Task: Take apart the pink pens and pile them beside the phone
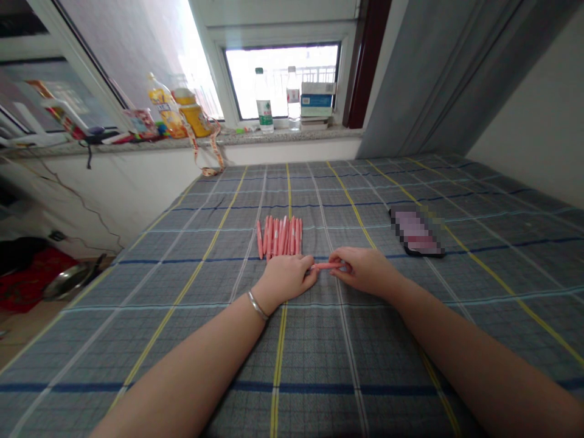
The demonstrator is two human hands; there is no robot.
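Both my hands rest on a grey plaid bed cover (191,286) and hold one pink stick (326,266) between them. My left hand (285,277), with a silver bracelet at the wrist, pinches the stick's left end. My right hand (362,271) is closed round its right end. Just beyond my left hand lies a row of several more pink sticks (279,236), side by side and pointing away from me.
A phone (417,232) lies on the cover to the right. The windowsill (283,135) at the back holds two water bottles (264,100), orange drink bottles (180,112), a box and small items. The floor at the left has a red cloth and a metal bowl.
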